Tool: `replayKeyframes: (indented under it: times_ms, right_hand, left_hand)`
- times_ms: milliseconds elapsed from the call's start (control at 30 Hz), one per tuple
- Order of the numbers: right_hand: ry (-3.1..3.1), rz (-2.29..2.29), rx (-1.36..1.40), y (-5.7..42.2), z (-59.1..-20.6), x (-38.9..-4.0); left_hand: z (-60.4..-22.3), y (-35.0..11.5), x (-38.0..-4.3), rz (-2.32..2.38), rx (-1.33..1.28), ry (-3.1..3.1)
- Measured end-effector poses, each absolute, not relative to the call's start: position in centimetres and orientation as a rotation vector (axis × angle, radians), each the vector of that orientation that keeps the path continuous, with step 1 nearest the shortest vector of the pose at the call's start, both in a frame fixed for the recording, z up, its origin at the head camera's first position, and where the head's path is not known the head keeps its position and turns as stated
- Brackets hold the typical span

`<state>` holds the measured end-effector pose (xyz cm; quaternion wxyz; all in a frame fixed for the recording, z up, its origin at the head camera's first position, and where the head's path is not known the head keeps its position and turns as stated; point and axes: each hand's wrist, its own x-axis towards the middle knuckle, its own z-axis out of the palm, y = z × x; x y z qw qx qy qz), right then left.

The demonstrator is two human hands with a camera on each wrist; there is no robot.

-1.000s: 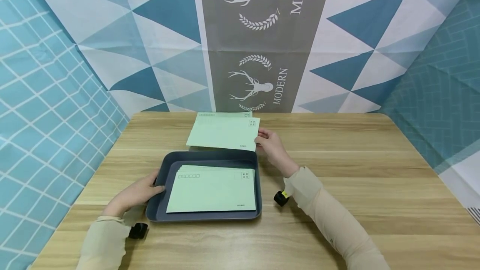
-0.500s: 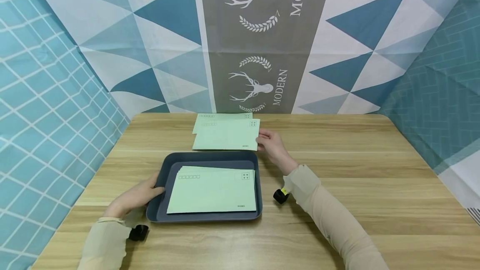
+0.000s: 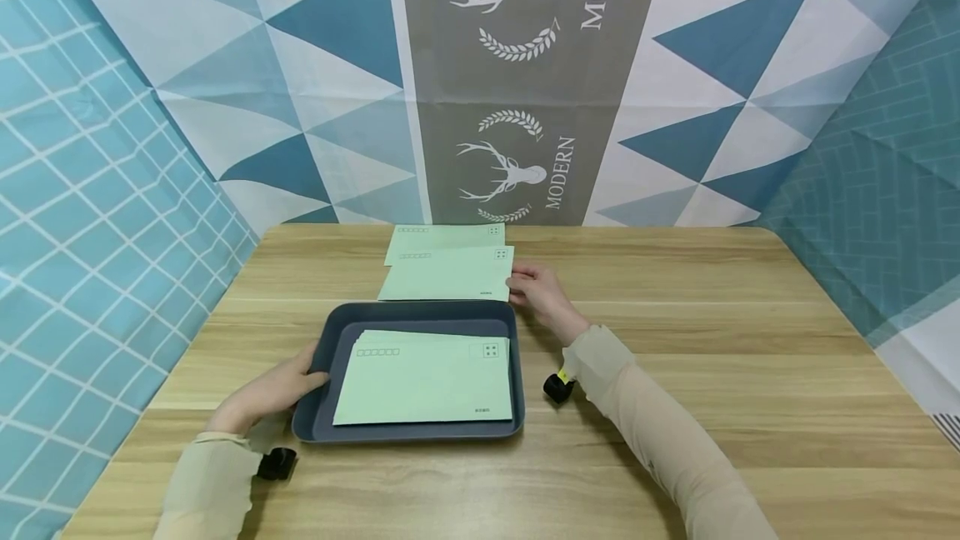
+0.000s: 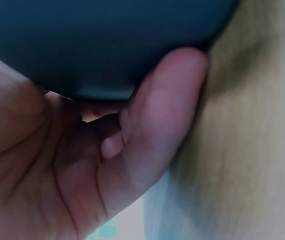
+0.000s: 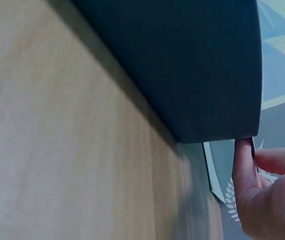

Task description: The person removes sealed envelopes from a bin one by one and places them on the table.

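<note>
A dark grey tray [image 3: 427, 315] stands on the table, holding a small stack of pale green envelopes [image 3: 423, 386]. My left hand [image 3: 273, 390] grips the tray's left rim, its thumb over the edge; the left wrist view shows fingers [image 4: 175, 95] against the tray's outer wall. Behind the tray, my right hand [image 3: 543, 294] pinches the right edge of another green envelope [image 3: 450, 277]. In the right wrist view, a thin edge shows between the thumb and fingers of the right hand [image 5: 267, 185]. This envelope partly overlaps one more envelope [image 3: 450, 234] lying farther back.
The wooden table [image 3: 675, 340] extends to both sides and in front of the tray. A patterned cloth wall [image 3: 517, 90] rises right behind the table's far edge. Black wrist cameras, such as the right one [image 3: 557, 387], hang beside each sleeve.
The pinched envelope has shifted and come down lower behind the tray, with the right hand moving slightly down and left. More of the rear envelope shows. My left hand and the tray stay put.
</note>
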<state>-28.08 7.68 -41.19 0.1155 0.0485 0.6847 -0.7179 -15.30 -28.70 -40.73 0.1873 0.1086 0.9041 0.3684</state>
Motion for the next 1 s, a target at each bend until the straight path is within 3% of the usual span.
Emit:
replayKeyframes:
  times_ms: [1000]
  right_hand:
    - [2.404,-1.684,0.111,6.8,-42.3,-28.3]
  left_hand:
    - [-40.9,-28.8,-15.4,1.020,0.283,2.557]
